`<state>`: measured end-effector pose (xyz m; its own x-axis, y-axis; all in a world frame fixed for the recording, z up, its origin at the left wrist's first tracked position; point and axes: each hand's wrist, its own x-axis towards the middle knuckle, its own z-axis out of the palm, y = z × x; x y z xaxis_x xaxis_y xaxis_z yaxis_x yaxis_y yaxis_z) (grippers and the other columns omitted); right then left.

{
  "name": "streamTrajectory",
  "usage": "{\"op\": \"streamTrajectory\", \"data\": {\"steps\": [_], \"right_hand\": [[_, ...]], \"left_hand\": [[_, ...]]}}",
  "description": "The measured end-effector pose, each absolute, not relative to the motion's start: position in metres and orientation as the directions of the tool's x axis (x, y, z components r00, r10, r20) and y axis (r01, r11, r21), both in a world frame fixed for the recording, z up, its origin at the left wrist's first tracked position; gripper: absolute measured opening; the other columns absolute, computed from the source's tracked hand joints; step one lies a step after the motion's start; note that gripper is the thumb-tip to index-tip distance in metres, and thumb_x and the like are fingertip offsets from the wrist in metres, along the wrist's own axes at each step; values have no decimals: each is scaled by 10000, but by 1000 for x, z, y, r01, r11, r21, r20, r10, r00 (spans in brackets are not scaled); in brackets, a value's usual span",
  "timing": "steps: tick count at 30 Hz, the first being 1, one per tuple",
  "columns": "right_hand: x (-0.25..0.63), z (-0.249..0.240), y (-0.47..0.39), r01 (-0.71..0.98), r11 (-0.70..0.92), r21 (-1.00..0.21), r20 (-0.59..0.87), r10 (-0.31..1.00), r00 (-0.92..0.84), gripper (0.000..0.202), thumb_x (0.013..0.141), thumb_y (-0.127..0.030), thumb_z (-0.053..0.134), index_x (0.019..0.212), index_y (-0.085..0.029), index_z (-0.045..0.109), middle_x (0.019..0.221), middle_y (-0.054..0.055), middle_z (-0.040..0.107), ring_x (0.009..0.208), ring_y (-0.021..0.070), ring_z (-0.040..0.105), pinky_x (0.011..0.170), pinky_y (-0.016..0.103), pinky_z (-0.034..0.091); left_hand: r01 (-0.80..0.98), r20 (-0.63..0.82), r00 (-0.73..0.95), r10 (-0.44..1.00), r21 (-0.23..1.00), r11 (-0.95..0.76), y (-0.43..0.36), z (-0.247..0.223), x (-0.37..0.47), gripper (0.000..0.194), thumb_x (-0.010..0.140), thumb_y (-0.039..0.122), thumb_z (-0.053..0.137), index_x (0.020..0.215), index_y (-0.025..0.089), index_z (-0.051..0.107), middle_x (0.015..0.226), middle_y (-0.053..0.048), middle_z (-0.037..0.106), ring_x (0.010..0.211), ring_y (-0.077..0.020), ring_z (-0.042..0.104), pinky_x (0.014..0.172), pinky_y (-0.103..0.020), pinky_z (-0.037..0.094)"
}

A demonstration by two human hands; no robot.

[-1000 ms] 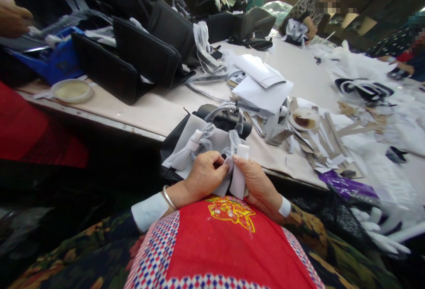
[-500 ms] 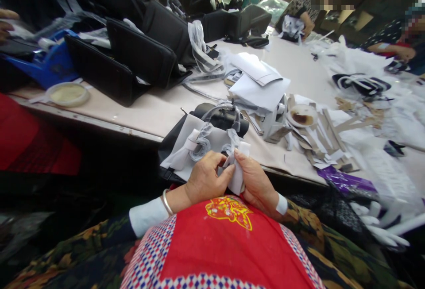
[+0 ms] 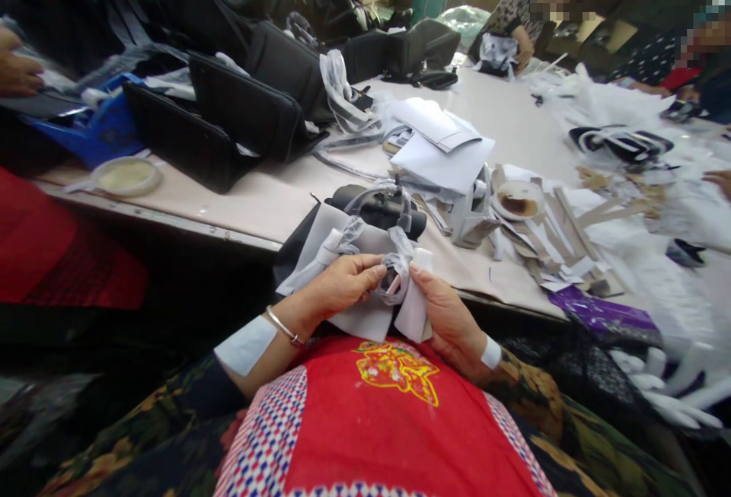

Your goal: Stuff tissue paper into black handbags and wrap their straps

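Observation:
A black handbag (image 3: 380,211) lies at the near edge of the table, its handle wrapped in clear film. White packing sheet (image 3: 365,318) hangs over the side facing me. On that sheet a coiled strap (image 3: 395,295) in clear plastic makes a small loop. My left hand (image 3: 336,284) pinches the left side of this coil between thumb and fingers. To its right, my right hand (image 3: 448,314) grips a white wrapping strip (image 3: 410,314) beside the coil; its lower fingers are partly hidden. Another white strip (image 3: 330,246) binds a plastic-wrapped part further left.
Black bags (image 3: 245,105) crowd the left and back. A blue basket (image 3: 94,128) and a round lid-like dish (image 3: 126,176) stand at left. White paper sheets (image 3: 445,147), a stained bowl (image 3: 518,200) and cardboard strips (image 3: 563,230) lie to the right. Co-workers' hands show at the far side and left.
My left hand has shifted left and up, fingers straighter, now at the coil's left side. The coiled loop shows more openly between my hands. My right hand has moved slightly down and right.

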<state>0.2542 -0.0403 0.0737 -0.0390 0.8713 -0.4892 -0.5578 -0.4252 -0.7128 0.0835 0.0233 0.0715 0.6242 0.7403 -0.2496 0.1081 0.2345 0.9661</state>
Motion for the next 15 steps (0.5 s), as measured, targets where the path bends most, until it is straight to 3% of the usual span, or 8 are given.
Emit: {"op": "streamTrajectory", "data": {"steps": [5,9,12,15], "right_hand": [[257,75,-39,-539,-447,-714,-505,862,-46,321,770,-449,779,931,-173,744,802,45,759,739,223,692,767,350,549],[258,76,-37,-485,-465,-741,-500,864,-64,332,802,-464,755,914,-152,738,797,57,756,699,201,682,737,330,545],[255,77,-36,-494,-460,-738,-502,863,-55,336,785,-453,775,927,-153,723,796,56,754,745,218,698,746,337,553],[251,80,-35,-529,-453,-718,-513,858,-38,365,745,-440,809,958,-163,703,801,51,755,796,237,710,755,346,561]], "left_hand": [[14,-271,650,710,939,345,27,63,88,412,825,505,704,1035,153,746,801,-23,673,556,-78,431,496,-205,318],[-47,-293,581,759,919,391,23,59,99,364,782,481,750,893,136,713,744,-10,645,576,-86,470,516,-206,339],[-68,-270,482,834,937,343,18,55,106,337,808,480,713,819,146,669,678,11,608,563,-95,478,525,-215,368],[25,-207,398,894,976,216,12,52,109,294,894,440,611,859,155,678,723,-8,644,612,-124,539,575,-238,438]]}}
